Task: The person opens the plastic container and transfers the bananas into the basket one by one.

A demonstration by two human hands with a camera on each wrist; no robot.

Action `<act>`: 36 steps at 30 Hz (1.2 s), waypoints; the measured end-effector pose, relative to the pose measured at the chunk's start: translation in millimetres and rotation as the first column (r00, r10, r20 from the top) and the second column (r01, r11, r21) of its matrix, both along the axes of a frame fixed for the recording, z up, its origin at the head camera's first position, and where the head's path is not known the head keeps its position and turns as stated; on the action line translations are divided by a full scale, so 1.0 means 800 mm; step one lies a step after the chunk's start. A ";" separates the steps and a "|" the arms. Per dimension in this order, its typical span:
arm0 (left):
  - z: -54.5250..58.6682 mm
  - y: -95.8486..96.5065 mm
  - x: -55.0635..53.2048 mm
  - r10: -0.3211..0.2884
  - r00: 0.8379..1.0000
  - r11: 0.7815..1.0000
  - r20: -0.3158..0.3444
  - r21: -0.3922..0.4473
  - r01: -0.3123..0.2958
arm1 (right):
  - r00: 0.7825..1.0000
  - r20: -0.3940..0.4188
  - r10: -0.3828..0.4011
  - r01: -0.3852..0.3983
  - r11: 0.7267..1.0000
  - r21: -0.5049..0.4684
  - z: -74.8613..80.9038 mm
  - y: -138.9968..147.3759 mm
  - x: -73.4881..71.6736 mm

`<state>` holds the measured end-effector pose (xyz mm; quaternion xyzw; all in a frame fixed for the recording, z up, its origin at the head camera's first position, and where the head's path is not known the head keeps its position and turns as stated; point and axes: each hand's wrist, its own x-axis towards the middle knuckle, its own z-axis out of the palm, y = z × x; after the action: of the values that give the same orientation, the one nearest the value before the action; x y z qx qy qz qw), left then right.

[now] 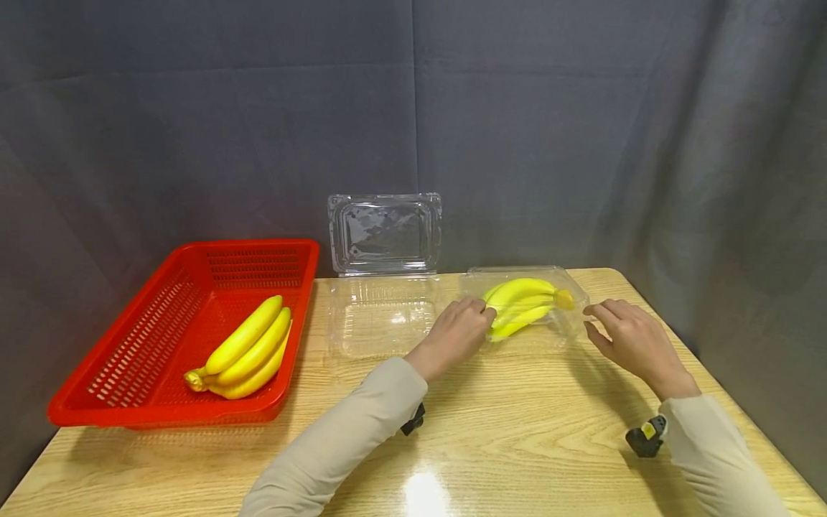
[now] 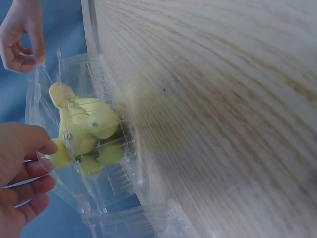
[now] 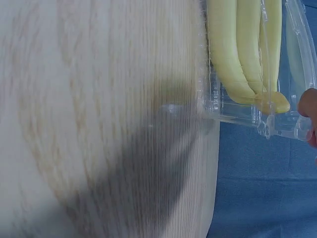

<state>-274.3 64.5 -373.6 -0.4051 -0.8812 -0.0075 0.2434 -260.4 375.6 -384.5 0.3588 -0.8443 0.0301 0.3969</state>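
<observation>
A bunch of bananas (image 1: 522,301) lies inside a clear plastic clamshell container (image 2: 114,173) at the back right of the table. Its lid (image 3: 301,54) slants over the bananas, with a gap above the base rim. My left hand (image 1: 459,334) is at the container's left side, thumb and curled fingers pinching the lid's edge. At the opposite side, my right hand (image 1: 636,341) pinches the lid's corner between thumb and finger; the right wrist view catches only those fingertips (image 3: 308,105) at its edge.
Just left of that container, a second clear clamshell (image 1: 388,316) stands with its lid (image 1: 385,233) upright against the grey curtain (image 1: 549,143). A red plastic basket (image 1: 161,413) at the left holds another bunch of bananas (image 1: 248,352). The wooden table (image 1: 517,445) ends close behind the containers.
</observation>
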 end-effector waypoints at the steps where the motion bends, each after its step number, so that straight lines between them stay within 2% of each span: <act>1: 0.000 0.000 0.000 -0.004 1.000 1.000 0.001 0.015 0.004 | 1.000 0.006 -0.008 0.008 1.000 -0.010 0.000 0.000 0.000; 7: -0.004 -0.003 -0.002 -0.044 0.999 0.991 0.027 0.128 0.040 | 0.998 0.027 -0.053 0.054 0.996 -0.066 -0.002 -0.001 0.003; 14: -0.008 -0.008 -0.002 -0.098 0.994 0.961 0.049 0.264 0.081 | 0.988 0.080 -0.129 0.139 0.982 -0.127 -0.006 -0.003 0.010; 23: -0.010 -0.007 -0.007 -0.110 0.992 0.940 0.067 0.333 0.082 | 0.957 0.216 -0.193 0.238 0.950 -0.202 -0.008 -0.004 0.015; 29: -0.011 -0.008 -0.009 -0.112 0.988 0.931 0.106 0.358 0.067 | 0.955 0.251 -0.159 0.224 0.941 -0.254 -0.010 -0.004 0.012; 36: -0.011 -0.011 -0.011 -0.116 0.986 0.913 0.119 0.403 0.059 | 0.967 0.219 -0.131 0.194 0.935 -0.295 -0.012 -0.006 0.009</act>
<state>-282.9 55.9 -382.0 -0.3846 -0.8572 -0.2256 0.2577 -253.2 370.6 -393.8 0.2149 -0.8904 0.1662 0.3653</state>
